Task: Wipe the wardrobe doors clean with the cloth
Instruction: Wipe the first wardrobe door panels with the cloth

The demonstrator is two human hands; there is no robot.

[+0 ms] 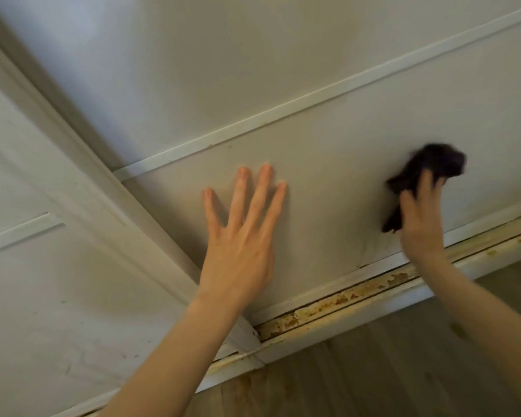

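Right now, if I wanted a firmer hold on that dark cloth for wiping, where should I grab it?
Probably the bunched upper part of the dark cloth, pressing in from the front with the right hand flat. The cloth lies against the wardrobe door, and a loose tail hangs beside the thumb, so gathering that in should help.

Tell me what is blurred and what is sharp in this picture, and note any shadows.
Head view: the right hand and the dark cloth are smeared by motion blur; the left hand is fairly sharp, flat on the door panel, casting a soft shadow beside its fingers; the rusty bottom track is clear.
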